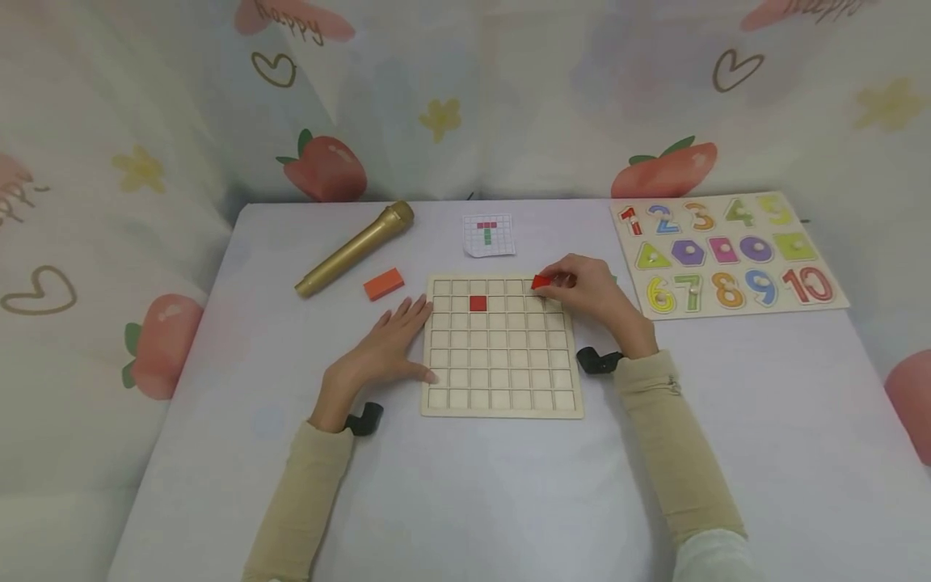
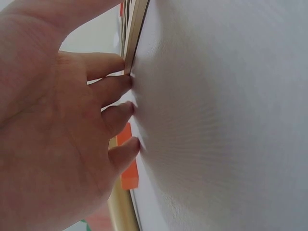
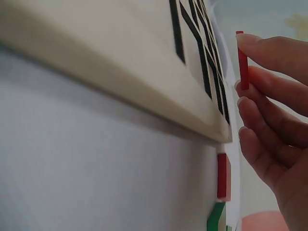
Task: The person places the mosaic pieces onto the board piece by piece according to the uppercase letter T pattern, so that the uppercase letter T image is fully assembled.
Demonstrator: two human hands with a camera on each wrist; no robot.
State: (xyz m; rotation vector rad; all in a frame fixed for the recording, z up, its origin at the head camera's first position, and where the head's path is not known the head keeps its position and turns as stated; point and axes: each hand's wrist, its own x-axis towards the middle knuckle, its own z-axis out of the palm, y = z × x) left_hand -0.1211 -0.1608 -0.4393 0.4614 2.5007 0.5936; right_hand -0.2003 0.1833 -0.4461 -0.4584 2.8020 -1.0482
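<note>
A wooden grid board (image 1: 502,408) lies on the table, with one red square tile (image 1: 478,303) in its second row. My left hand (image 1: 378,352) rests at the board's left side, fingers spread and fairly straight, its thumb on the edge. In the left wrist view, fingertips touch the tablecloth beside the board's rim (image 2: 136,36). Above the board's upper right part, my right hand (image 1: 585,291) pinches another red square tile (image 1: 541,281) between thumb and fingers. The right wrist view shows this tile (image 3: 243,60) edge-on, raised off the board.
Left of the board lie an orange block (image 1: 383,284) and a gold microphone (image 1: 356,248). A pattern card (image 1: 489,235) with a red and green T lies behind it. A number-and-shape puzzle board (image 1: 735,279) is at right. A red piece (image 3: 223,177) and green piece (image 3: 216,217) sit past the board's corner.
</note>
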